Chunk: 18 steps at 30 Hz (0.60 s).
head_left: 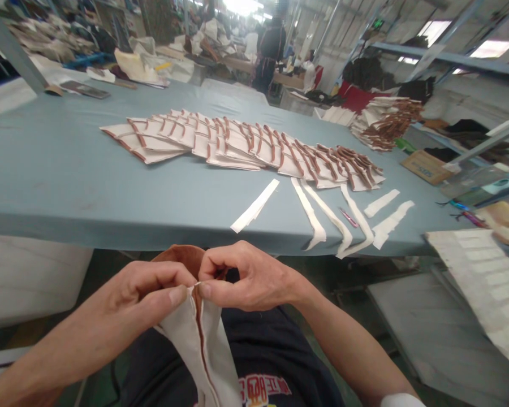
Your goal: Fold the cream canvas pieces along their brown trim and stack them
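Close to my body, my left hand (152,299) and my right hand (241,277) pinch the top edge of a fabric piece (203,345) between thumbs and fingertips. Its outside is off-white, with a brown line down the middle where two edges meet. Brown material (182,257) of it shows behind my fingers. The lower end hangs down in front of my dark clothing. Both hands are closed and nearly touch each other at the seam. What exactly lies between the fingertips is partly hidden.
On the blue-grey table (59,181) lies a long overlapping row of off-white pieces with brown edging (246,141). White strips (254,206) and a small pink tool (348,217) lie near the front edge. A stacked bundle (385,121) sits at right. A person (271,48) stands far back.
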### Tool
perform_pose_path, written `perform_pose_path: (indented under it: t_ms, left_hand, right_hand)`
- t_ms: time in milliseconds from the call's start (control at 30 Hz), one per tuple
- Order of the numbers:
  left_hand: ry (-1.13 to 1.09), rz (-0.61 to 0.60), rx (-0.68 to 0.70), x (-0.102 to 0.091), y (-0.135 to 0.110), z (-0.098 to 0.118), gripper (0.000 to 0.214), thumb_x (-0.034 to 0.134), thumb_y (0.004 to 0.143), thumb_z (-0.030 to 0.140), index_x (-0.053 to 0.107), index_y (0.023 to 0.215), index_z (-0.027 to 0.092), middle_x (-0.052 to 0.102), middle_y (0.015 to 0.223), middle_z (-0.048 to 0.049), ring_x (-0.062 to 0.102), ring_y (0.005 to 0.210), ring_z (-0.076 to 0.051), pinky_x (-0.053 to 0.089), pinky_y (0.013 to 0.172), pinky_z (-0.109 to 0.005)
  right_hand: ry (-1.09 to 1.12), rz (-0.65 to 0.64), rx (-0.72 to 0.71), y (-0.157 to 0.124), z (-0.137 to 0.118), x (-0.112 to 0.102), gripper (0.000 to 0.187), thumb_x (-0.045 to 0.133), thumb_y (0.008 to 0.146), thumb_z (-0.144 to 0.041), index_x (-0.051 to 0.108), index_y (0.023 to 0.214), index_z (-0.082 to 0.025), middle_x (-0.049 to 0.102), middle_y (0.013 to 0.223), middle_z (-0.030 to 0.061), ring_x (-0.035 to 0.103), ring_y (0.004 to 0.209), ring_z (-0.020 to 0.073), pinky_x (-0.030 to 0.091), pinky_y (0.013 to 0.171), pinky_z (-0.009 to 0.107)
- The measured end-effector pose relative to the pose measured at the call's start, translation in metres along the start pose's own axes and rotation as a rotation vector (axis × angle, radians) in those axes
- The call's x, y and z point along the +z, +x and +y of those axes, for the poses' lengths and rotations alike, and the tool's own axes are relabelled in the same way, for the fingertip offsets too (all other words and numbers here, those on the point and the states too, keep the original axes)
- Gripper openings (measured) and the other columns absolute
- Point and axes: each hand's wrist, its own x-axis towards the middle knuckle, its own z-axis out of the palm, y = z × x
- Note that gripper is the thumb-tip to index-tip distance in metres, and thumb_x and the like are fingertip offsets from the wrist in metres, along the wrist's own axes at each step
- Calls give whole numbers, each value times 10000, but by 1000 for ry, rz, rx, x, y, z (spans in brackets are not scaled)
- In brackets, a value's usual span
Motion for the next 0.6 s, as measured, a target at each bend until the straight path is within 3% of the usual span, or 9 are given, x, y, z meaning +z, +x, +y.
perform_pose_path:
  t_ms: [167, 400, 600]
  left_hand:
    - [10, 6, -21, -1, 4, -6, 534, 660, 1032, 631, 697, 705, 210, 567, 686, 44, 466, 632, -129, 377, 539, -190]
    - [58, -151, -2, -15, 2, -1, 438, 645, 1065, 538, 819, 836, 208, 679, 763, 26, 554, 698, -133, 441, 604, -169]
    - [120, -155, 52, -18, 6, 5, 401, 634, 1046, 468, 819, 820, 194, 594, 676, 51, 478, 605, -103, 372, 530, -165]
  right_hand:
    - [-3, -28, -35, 2, 6, -2, 221, 698, 945, -314, 599, 788, -194, 551, 757, -55, 482, 683, 95, 386, 618, 241]
    - [44, -102, -43, 6, 11, -5, 206, 730, 963, -334, 648, 856, -178, 560, 771, -56, 471, 674, 94, 391, 610, 237]
    - [6, -85, -58, 8, 7, -3, 262, 732, 960, -364, 600, 805, -197, 558, 758, -55, 476, 671, 94, 394, 615, 237]
